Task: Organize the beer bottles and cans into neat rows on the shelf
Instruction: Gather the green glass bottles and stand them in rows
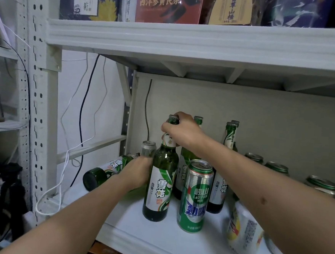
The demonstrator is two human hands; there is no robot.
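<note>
An upright green beer bottle point(159, 187) stands near the front of the white shelf point(154, 241). My right hand point(182, 131) grips its neck just below the cap. My left hand point(137, 171) is wrapped around a second green bottle point(100, 173) that lies on its side at the shelf's left end. A green and silver can point(195, 196) stands just right of the upright bottle. More upright green bottles point(227, 151) stand behind, partly hidden by my arm. A silver can point(147, 148) stands at the back left.
Several green-rimmed cans point(276, 167) stand along the right. A white and yellow can point(241, 233) sits at the front right under my right forearm. The upper shelf point(188, 41) hangs low overhead, with boxes on it. Cables point(84, 109) hang at the left by the perforated upright.
</note>
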